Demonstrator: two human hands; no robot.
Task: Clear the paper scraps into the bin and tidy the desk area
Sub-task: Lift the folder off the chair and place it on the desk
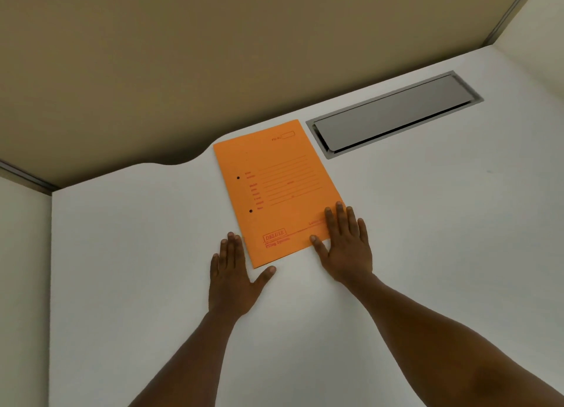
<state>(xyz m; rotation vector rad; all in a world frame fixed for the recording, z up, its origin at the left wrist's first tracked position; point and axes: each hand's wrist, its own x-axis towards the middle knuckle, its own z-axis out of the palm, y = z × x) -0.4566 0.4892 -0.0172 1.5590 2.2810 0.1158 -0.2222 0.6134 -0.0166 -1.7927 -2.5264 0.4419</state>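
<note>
An orange file folder point(276, 190) with red print and two punched holes lies flat on the white desk point(427, 223), slightly turned. My right hand point(345, 248) rests palm down on the folder's near right corner, fingers spread. My left hand point(233, 272) lies flat on the desk at the folder's near left corner, its fingertips against the left edge and its thumb at the bottom edge. Neither hand grips anything. No paper scraps or bin are in view.
A grey metal cable flap point(393, 113) is set into the desk to the right of the folder's far end. A beige partition wall point(213, 55) runs along the desk's curved back edge. White side panels stand at the far left and the upper right.
</note>
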